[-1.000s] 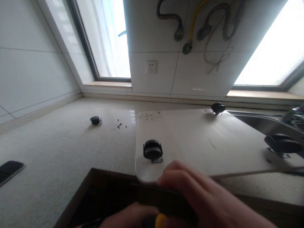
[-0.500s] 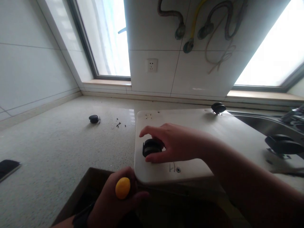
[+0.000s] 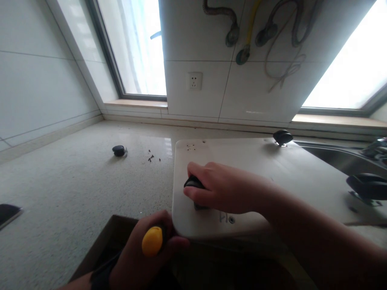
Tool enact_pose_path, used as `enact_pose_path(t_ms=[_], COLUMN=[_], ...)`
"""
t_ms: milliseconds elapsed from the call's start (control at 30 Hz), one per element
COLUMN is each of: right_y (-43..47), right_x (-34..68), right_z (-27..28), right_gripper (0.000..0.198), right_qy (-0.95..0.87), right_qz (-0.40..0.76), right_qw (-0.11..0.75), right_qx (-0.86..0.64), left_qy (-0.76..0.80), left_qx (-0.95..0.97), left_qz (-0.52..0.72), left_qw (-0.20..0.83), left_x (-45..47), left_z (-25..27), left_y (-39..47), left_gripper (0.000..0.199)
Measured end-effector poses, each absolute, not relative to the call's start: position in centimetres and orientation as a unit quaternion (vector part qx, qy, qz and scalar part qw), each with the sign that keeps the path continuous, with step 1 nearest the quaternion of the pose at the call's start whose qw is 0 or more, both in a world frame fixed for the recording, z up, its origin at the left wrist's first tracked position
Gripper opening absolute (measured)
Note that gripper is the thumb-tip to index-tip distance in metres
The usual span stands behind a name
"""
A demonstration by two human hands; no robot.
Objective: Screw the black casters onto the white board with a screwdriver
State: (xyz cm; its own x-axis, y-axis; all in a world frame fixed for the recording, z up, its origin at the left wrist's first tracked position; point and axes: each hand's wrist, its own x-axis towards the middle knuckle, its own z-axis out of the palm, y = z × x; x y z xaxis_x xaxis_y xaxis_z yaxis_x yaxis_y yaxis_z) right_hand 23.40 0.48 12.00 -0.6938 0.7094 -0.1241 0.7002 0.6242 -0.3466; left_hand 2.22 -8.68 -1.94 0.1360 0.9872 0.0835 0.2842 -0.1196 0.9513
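Note:
My right hand (image 3: 208, 185) is closed round a black caster wheel (image 3: 193, 183), near the left end of a white board (image 3: 242, 161). The wheel's metal plate is mostly hidden under the fingers. My left hand (image 3: 157, 237) grips a tool with a rounded yellow-and-black handle (image 3: 152, 241), beside the board's near left corner; the rest of the tool is hidden. Two more black casters stand on the board, one at the far right corner (image 3: 283, 137) and one at the near right (image 3: 367, 186). Small screw holes (image 3: 191, 147) mark the far left corner.
A loose caster (image 3: 119, 151) lies on the speckled counter (image 3: 90, 177), left of several small dark screws (image 3: 151, 157). A dark flat object (image 3: 9, 213) sits at the left edge. To the right is a steel sink (image 3: 332, 157). An open brown space (image 3: 117, 229) lies below the counter edge.
My right hand has closed more tightly over the caster, and the wheel has tilted or turned in its grasp. The left hand's yellow handle has tipped slightly. The view has shifted a little.

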Motion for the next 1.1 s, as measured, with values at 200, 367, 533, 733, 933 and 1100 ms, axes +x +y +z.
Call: enact_pose_path(t_ms=[200, 367, 533, 733, 933, 1100], right_y=[0.0, -0.4, -0.5, -0.5, 0.3, 0.7], right_x=[23.3, 23.2, 23.4, 23.4, 23.2, 23.2], right_z=[12.4, 12.5, 12.4, 12.4, 11.7, 11.5], right_gripper=[0.038, 0.037, 0.039, 0.039, 0.039, 0.043], right_qy=[-0.886, -0.875, -0.871, -0.867, -0.872, -0.871], right_qz=[0.191, 0.192, 0.193, 0.201, 0.204, 0.225], right_qw=[0.023, 0.030, 0.043, 0.042, 0.042, 0.042], right_qx=[-0.422, -0.443, -0.449, -0.454, -0.443, -0.436], left_qy=[0.500, 0.510, 0.522, 0.530, 0.535, 0.541], left_qx=[0.626, 0.626, 0.621, 0.620, 0.615, 0.621], left_qz=[0.421, 0.410, 0.412, 0.402, 0.383, 0.375], left_qw=[0.426, 0.425, 0.415, 0.416, 0.434, 0.426], left_x=[2.5, 2.7, 3.0, 3.1, 2.7, 2.6], left_z=[-1.4, -0.9, -0.6, -0.3, -0.8, -1.3], left_y=[-8.9, -9.0, -9.1, -8.9, -8.4, -8.3], left_gripper=[0.034, 0.037, 0.042, 0.043, 0.043, 0.041])
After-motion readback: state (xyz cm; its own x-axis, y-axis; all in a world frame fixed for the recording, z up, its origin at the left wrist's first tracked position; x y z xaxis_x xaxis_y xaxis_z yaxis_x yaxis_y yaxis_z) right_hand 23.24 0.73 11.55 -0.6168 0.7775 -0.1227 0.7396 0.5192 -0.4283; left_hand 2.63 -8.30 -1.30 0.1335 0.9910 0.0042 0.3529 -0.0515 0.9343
